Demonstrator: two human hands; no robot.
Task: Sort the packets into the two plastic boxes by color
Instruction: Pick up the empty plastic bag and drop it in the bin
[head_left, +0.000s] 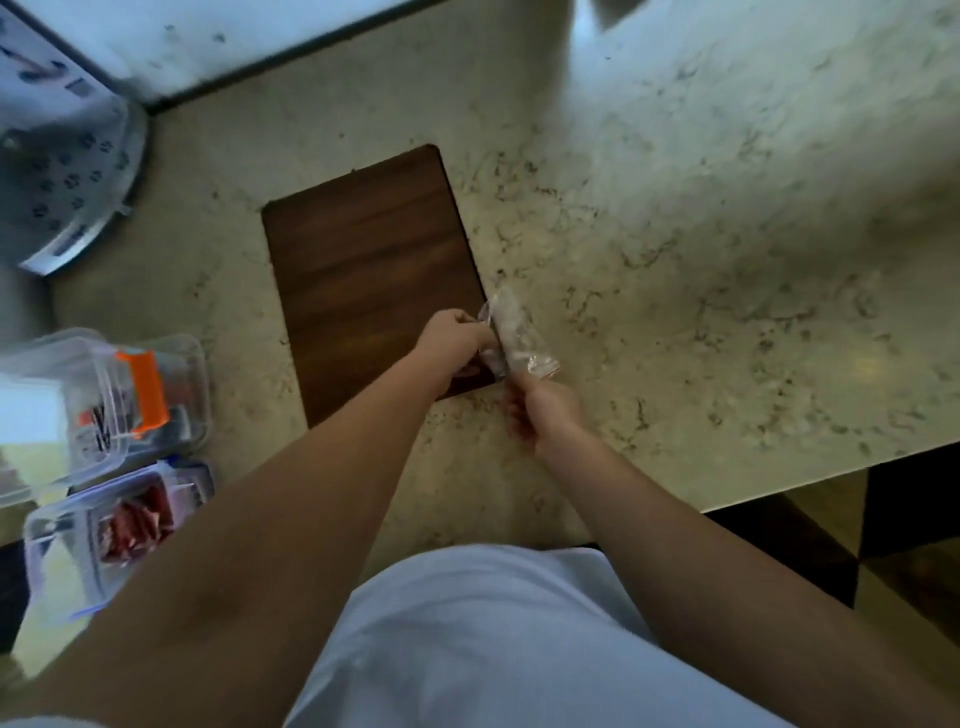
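A: Both hands pinch one clear plastic bag (511, 335): the left hand (457, 340) closes on its near-left edge, the right hand (540, 410) grips its near end, where a red strip runs across.

B: Where is it, and which way does it point?

A: Above the near-right corner of the dark wooden board (369, 270), over the marble counter (701, 260). Its long axis runs from the right hand away, tilted a little to the left.

B: And the boxes?

A: Two clear plastic boxes at the left counter edge. The farther box (171, 364) has an orange clip; the nearer box (78, 540) holds red packets (137, 525). Both are blurred.
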